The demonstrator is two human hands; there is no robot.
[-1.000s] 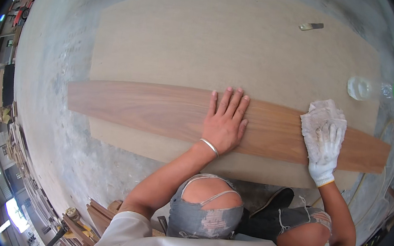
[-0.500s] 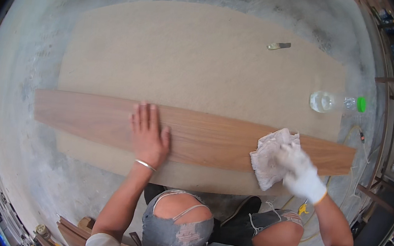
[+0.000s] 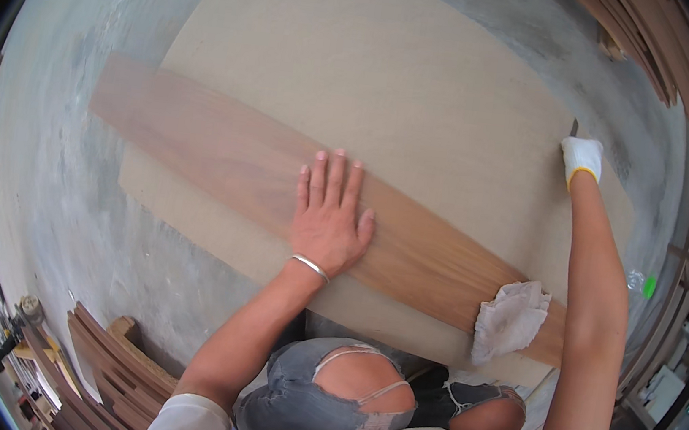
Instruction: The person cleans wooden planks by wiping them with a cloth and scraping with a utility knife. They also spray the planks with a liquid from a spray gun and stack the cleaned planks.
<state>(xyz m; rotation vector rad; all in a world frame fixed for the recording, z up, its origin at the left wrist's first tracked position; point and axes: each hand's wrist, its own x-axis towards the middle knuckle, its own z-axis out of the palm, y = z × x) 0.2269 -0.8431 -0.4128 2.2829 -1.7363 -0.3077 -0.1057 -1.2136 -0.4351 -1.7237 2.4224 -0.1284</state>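
Sheet, tan [image 3: 362,64]: flat on the floor, under the work.

Board, long, brown wood [image 3: 433,259]: laid across the sheet, slanting in view; level in the earlier frame (the head seems to have turned).

Cloth, pale, crumpled [image 3: 511,319]: on the board's right part, overhanging its near edge; no hand on it now, where half a second ago the right hand was at it. Wiping, by judgement, stands interrupted.

Left hand, bare [image 3: 329,222]: flat on the board, fingers extended, grasping nothing; on the board in the earlier frame too.

Right hand, white-gloved [image 3: 580,159]: moved to the sheet's far right edge, apparently clenched around the tool's hidden handle.

Bottle, clear, green-capped [image 3: 649,287]: partly behind the right forearm; in full view earlier.

Bladed tool [image 3: 574,128]: dark blade projecting past the glove; earlier lying untouched.
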